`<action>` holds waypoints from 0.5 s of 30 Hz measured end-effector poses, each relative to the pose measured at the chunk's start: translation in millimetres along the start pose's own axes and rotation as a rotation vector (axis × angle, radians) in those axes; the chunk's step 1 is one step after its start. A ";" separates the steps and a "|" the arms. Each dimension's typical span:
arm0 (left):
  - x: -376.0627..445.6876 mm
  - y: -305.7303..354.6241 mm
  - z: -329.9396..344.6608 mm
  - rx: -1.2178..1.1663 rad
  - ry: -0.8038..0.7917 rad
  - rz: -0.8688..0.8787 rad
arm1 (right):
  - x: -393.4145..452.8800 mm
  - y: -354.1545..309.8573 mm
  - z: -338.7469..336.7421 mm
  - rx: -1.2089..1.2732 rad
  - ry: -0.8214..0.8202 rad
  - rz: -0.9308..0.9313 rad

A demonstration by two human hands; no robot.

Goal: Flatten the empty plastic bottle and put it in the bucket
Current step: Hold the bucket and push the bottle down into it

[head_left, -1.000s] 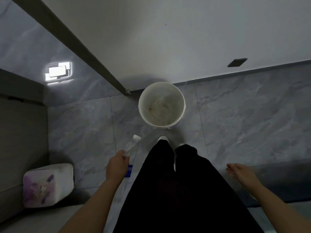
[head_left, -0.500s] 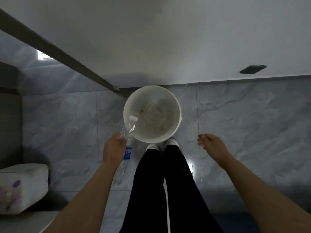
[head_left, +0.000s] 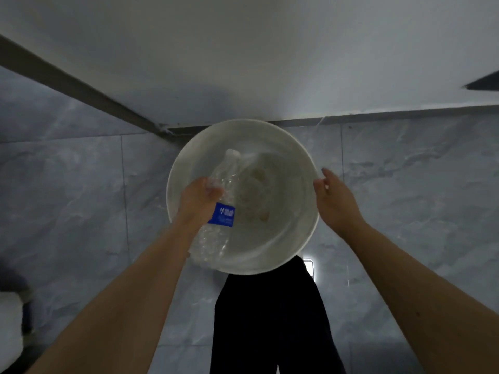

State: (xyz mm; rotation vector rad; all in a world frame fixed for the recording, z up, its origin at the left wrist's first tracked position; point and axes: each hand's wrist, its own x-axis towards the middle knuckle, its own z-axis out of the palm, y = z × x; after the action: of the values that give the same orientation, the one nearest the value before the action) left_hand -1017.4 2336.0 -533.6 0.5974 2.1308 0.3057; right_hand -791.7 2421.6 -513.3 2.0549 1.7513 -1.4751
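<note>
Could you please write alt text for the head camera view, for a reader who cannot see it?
Seen from above, a person's left hand holds a crumpled clear plastic bottle with a blue label over the open mouth of a white bucket on a grey tiled floor. The right hand hovers open and empty beside the bucket's right rim.

White bucket (head_left: pixel 305 233), clear bottle (head_left: pixel 216 238) — blue label (head_left: pixel 223 215); grey marbled floor tiles (head_left: pixel 405 190).
</note>
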 end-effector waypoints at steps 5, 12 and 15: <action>50.9 -7.4 40.3 -0.067 -0.119 -0.033 | 20.5 20.9 19.4 -0.017 0.045 -0.176; 100.0 -20.7 99.4 -0.098 -0.330 -0.066 | 22.2 34.0 33.3 0.089 0.160 -0.240; 119.7 -30.4 125.3 -0.013 -0.346 -0.002 | 24.4 40.9 36.4 0.092 0.195 -0.237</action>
State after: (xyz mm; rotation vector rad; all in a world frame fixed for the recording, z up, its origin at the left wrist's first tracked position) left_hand -984.9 2372.4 -702.6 0.5937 1.7952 0.1977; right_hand -783.9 2403.6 -569.9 2.1650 2.1026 -1.4826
